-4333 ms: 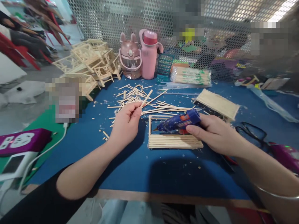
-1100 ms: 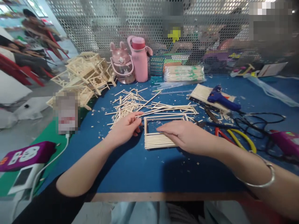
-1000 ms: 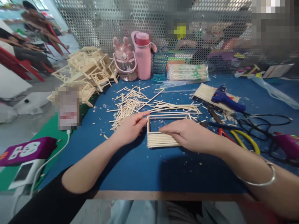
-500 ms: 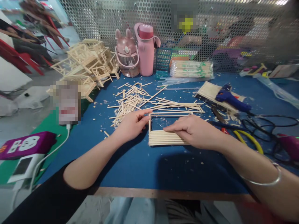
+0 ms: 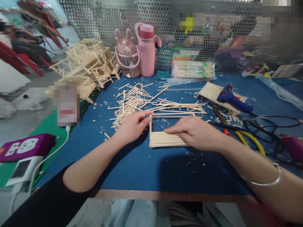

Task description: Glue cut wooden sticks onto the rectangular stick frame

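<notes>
A small rectangular frame of pale wooden sticks [image 5: 168,139] lies flat on the blue table, its near half covered by several sticks side by side and its far half open. My left hand [image 5: 133,126] pinches the frame's far left corner between thumb and fingers. Across the right side of the frame rests my right hand [image 5: 197,134], index finger reaching left along the top edge of the stick rows and thumb bent below it, gripping the frame there. The frame's right end is hidden beneath this hand.
Loose sticks [image 5: 132,102] are strewn behind the frame. A stack of stick structures [image 5: 92,63] stands back left, near a phone [image 5: 68,105]. Pink bottles [image 5: 146,53] and bagged sticks [image 5: 193,69] line the mesh. Right are a blue glue gun [image 5: 233,99] and yellow-handled pliers [image 5: 252,143].
The whole view has shifted very slightly. Both hands keep the same hold on the stick frame, with no visible movement against it.
</notes>
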`<state>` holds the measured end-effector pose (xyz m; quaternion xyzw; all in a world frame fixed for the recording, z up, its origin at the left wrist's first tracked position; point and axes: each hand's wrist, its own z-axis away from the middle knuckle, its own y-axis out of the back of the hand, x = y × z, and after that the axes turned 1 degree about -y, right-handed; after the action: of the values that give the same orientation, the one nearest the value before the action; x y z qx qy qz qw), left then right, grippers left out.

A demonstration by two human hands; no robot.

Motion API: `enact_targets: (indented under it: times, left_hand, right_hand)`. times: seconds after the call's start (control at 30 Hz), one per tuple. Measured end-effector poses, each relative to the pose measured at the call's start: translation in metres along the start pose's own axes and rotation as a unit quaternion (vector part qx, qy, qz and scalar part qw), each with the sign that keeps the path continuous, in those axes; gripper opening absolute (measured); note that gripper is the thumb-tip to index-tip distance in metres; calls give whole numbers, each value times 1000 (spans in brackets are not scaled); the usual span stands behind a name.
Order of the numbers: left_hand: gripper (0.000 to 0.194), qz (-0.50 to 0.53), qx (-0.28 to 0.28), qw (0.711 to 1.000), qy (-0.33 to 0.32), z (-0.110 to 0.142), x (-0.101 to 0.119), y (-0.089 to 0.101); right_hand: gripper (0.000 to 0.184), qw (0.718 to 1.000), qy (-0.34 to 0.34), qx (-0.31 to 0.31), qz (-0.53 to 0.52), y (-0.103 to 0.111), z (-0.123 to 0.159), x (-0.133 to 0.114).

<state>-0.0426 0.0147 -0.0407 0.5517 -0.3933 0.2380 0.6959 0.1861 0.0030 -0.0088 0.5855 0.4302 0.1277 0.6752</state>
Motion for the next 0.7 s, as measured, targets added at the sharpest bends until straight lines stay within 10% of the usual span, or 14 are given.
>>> enact_targets:
  times: [0.27, 0.5, 0.7]
  left_hand:
    - [44, -23, 8, 1000, -5, 0, 0, -2]
    - [44, -202, 234, 939, -154, 12, 17, -3]
    - [40, -375, 92, 854, -348, 33, 58, -52]
  right_hand:
    - [36, 999, 12, 16, 35, 4, 4, -3]
    - [36, 922, -102, 372, -38, 37, 41, 15]
    - [21, 928, -193, 316, -44, 28, 72, 50]
